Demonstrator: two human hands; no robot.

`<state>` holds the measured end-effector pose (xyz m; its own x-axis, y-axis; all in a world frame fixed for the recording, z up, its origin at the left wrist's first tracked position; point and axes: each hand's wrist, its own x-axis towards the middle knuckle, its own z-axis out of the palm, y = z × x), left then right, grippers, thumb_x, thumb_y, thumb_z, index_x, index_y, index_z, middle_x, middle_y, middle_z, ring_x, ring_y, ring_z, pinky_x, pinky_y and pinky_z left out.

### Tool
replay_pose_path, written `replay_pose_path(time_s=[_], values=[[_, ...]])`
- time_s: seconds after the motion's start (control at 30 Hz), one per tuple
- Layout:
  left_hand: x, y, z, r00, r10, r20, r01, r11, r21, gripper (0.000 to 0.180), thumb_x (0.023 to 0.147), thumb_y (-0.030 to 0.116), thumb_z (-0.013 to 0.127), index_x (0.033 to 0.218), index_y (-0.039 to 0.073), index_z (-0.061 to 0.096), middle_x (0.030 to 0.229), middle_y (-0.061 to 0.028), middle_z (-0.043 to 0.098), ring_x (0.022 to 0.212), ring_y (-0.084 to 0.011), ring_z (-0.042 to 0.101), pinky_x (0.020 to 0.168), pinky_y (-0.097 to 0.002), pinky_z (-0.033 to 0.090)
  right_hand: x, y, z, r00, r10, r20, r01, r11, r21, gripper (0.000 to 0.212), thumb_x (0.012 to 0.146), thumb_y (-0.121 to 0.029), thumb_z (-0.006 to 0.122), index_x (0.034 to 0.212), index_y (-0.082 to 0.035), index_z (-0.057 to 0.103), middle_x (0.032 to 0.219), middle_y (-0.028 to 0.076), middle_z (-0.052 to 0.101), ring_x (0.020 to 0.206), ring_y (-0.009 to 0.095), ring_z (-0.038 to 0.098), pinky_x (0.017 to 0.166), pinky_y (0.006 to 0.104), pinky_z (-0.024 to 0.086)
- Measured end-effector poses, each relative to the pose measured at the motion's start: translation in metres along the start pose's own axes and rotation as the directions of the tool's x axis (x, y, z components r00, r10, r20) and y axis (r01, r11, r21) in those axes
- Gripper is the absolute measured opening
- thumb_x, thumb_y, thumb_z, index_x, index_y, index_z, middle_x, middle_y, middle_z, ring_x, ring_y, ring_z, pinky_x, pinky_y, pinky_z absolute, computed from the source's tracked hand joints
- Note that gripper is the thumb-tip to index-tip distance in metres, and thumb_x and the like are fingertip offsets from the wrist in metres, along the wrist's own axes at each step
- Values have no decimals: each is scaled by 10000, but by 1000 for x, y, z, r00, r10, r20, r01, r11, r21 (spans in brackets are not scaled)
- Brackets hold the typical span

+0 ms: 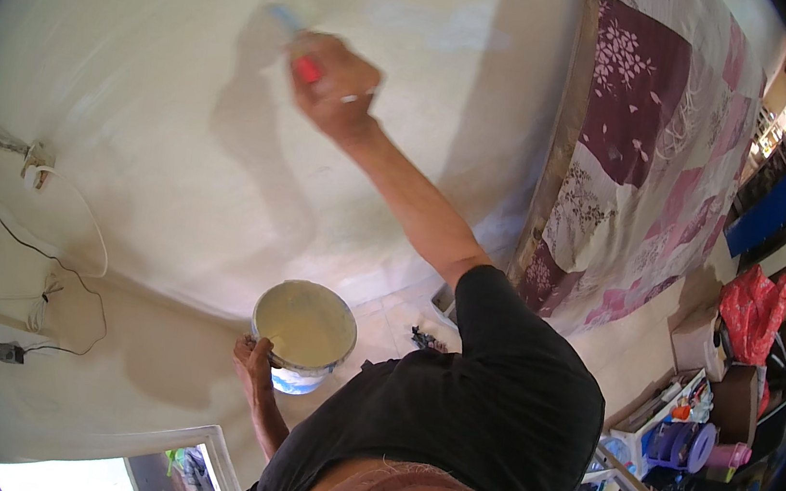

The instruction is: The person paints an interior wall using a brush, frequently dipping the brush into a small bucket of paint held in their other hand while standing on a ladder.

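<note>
Brushwork on the wall (134, 51) seems to be the step in hand: your right hand (336, 86) has the brush (288, 14) up at it, though blur hides whether the bristles touch. The next move likely calls for an even stroke there, then a dip into the bucket (297, 386) once the bristles run dry, so hold that bucket level.

Your right arm (422, 200) reaches up and leftward, nearly straight, fingers wrapped round the brush's red handle (309, 69). Your left hand (254, 362) sits low, left of your body, pinching the bucket's near left edge; whether by rim or by handle, you can't tell from here. The bucket hangs in front of you, just beside that hand, mouth up, with pale yellowish liquid (308, 328) inside.
</note>
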<state>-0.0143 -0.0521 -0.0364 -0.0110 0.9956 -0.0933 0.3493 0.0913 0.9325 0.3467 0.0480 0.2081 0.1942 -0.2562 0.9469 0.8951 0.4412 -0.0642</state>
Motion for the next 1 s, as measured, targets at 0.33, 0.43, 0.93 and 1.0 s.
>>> replay_pose_path(time_s=[0.33, 0.43, 0.93, 1.0], values=[[3, 2, 7, 1000, -28, 8, 29, 995, -92, 235, 718, 170, 631, 804, -28, 540, 663, -53, 518, 516, -147, 483, 474, -314, 423, 20, 79, -47, 969, 245, -41, -238, 962, 136, 86, 792, -16, 787, 823, -10, 707, 820, 40, 701, 745, 137, 645, 718, 263, 506], [12, -14, 10, 999, 40, -33, -44, 989, -140, 216, 718, 172, 651, 789, 7, 531, 617, -33, 500, 439, -122, 456, 377, -282, 393, 32, 143, -119, 915, 332, -229, -318, 943, 97, 162, 804, -98, 827, 867, -10, 706, 814, 40, 721, 718, 122, 652, 684, 276, 518], [-16, -12, 6, 993, -68, -95, 72, 996, 47, 303, 688, 195, 647, 815, -67, 561, 691, -113, 564, 547, -188, 536, 495, -342, 464, 6, 80, -63, 990, 31, -137, -71, 953, -295, 91, 827, -144, 691, 902, -96, 671, 880, 89, 697, 728, 296, 675, 612, 362, 531], [-10, -33, 3, 993, -36, -109, 39, 999, 27, 308, 705, 208, 652, 836, -59, 575, 652, -94, 558, 498, -184, 533, 456, -329, 445, -4, 37, -29, 992, 79, -102, -94, 984, -152, 152, 757, -70, 683, 898, -116, 648, 870, 79, 677, 672, 291, 639, 559, 369, 497]])
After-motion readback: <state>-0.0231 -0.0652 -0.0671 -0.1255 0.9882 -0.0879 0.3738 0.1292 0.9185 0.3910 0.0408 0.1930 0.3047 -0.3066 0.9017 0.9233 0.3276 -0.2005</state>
